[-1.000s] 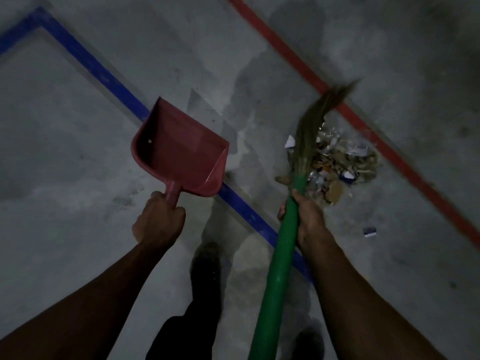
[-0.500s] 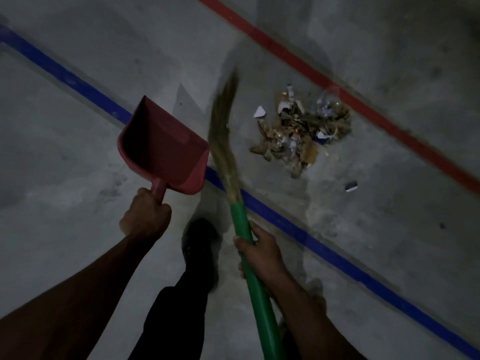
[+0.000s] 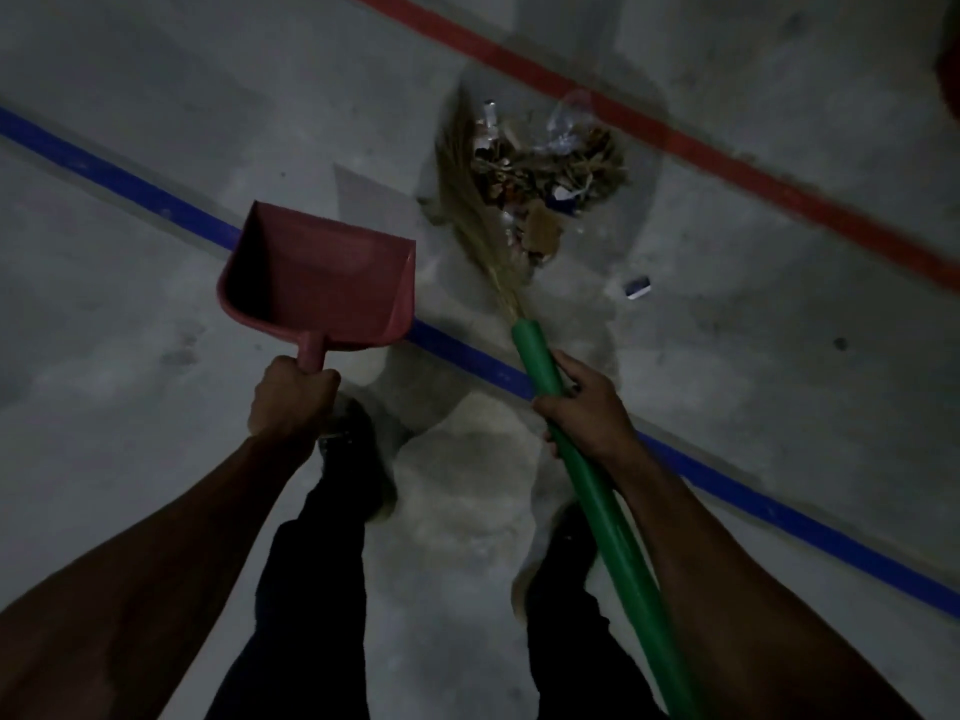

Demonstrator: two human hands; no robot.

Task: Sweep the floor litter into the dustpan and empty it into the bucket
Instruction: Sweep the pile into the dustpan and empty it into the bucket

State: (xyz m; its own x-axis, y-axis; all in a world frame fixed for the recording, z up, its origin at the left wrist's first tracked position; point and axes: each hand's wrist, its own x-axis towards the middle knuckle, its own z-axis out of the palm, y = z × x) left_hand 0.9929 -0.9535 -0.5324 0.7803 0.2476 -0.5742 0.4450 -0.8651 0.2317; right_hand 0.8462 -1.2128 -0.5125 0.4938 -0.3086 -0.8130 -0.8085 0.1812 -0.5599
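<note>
My left hand point(image 3: 291, 400) grips the handle of a red dustpan point(image 3: 322, 283), held above the floor with its mouth pointing away from me; the pan looks empty. My right hand point(image 3: 584, 407) grips the green handle of a broom point(image 3: 602, 485). Its straw bristles point(image 3: 467, 189) reach the left side of a litter pile point(image 3: 550, 174) of paper scraps, wrappers and brown bits on the grey concrete. A single small blue-and-white scrap point(image 3: 638, 288) lies apart, to the right of the pile. No bucket is in view.
A blue floor line point(image 3: 130, 184) runs diagonally under the dustpan and broom. A red floor line point(image 3: 727, 163) passes just behind the pile. My dark trousers and shoes point(image 3: 358, 459) stand below the hands. Something red shows at the top right edge point(image 3: 948, 70).
The broom head swung from left of the pile, beside the dustpan, back to the pile's left edge. The view shifted, so the pile now sits straight ahead.
</note>
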